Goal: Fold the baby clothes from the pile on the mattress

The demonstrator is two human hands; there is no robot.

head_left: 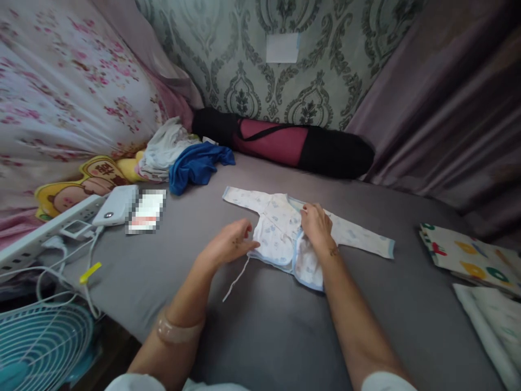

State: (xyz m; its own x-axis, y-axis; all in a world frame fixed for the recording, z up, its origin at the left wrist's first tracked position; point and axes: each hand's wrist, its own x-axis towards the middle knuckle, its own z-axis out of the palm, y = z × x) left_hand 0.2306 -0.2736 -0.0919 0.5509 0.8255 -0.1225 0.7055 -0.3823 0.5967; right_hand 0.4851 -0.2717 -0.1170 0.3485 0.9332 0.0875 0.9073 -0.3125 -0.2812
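Note:
A small white baby jacket point(278, 233) with pale blue prints and light blue trim lies spread on the grey bed sheet, both sleeves stretched out sideways. My right hand point(317, 225) is closed on its right front panel near the neckline, fingers bent down into the cloth; the fingertips are partly hidden. That panel's edge looks slightly lifted and folded. At the left lower side, my left hand point(234, 241) has its thumb against the jacket's edge, the curled forefinger apart from it. A thin white tie string point(236, 279) trails from that corner over the sheet.
A black and dark red long bag point(272, 142) lies along the wall. Blue cloth point(197, 165) and white cloth sit at the back left. Further left are a power strip point(49, 225), white power bank point(116, 205) and fan point(40, 347). Folded printed cloth point(472, 255) lies right.

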